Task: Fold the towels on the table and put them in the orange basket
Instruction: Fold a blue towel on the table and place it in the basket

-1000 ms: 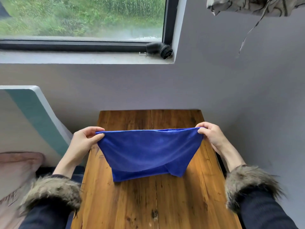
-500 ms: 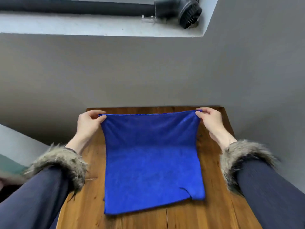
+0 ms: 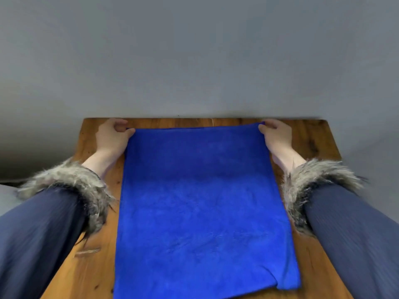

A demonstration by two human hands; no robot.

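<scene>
A bright blue towel [image 3: 203, 208] lies spread flat down the middle of the wooden table [image 3: 311, 137], reaching from the far edge to the bottom of the view. My left hand [image 3: 112, 137] pinches its far left corner. My right hand [image 3: 275, 134] pinches its far right corner. Both hands rest low at the table's far edge, near the wall. The towel's near right corner is turned under a little. The orange basket is not in view.
A grey wall [image 3: 194, 61] rises right behind the table's far edge. Bare strips of wood show on both sides of the towel. My fur-cuffed dark sleeves [image 3: 71, 184] lie over those strips.
The towel went from hanging between my hands above the table to lying stretched flat on it. Both hands moved forward and down to the far edge, and the view tilted downward.
</scene>
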